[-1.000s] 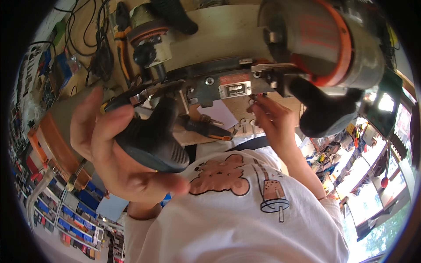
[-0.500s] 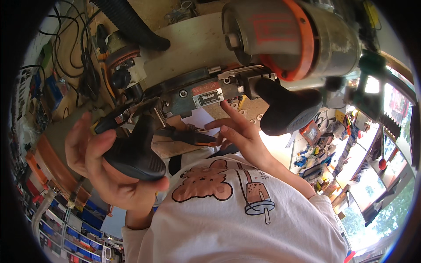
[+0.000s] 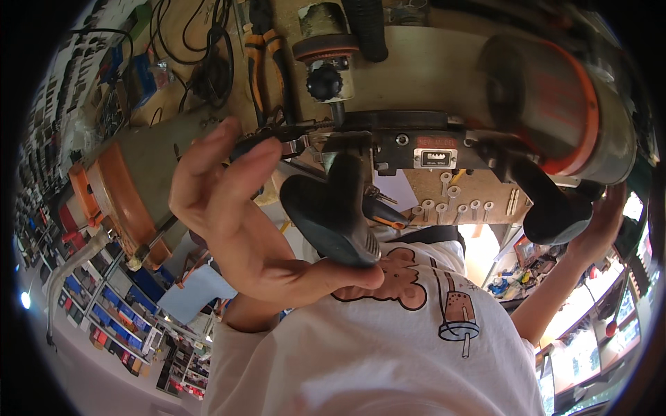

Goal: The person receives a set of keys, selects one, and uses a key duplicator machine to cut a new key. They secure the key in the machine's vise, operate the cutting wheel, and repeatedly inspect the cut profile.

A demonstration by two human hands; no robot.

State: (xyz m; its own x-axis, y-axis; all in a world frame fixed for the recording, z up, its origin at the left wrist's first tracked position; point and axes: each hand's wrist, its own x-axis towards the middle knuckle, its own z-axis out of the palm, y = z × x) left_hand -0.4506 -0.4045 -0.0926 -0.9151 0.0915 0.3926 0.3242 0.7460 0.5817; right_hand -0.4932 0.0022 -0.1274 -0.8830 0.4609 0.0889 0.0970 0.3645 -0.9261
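A dark metal machine with a small counter plate spans the bench in front of me. A black T-shaped handle stands at its left end. My left hand cups this handle loosely, with the thumb along its lower edge and the curved fingers beside a metal clasp. At the right end are a second black handle and a large grey cylinder with an orange band. My right hand is beside that handle and under the cylinder; its fingers are hidden.
Orange-and-black pliers and black cables lie on the bench at the back left. A black knob and a ribbed hose stand behind the machine. Several ring-shaped wrenches lie below it. Shelves with blue bins are at lower left.
My right hand has left the counter plate, where a finger was pointing, and moved right to the far handle and cylinder. The view has shifted, while my left hand stays at its handle.
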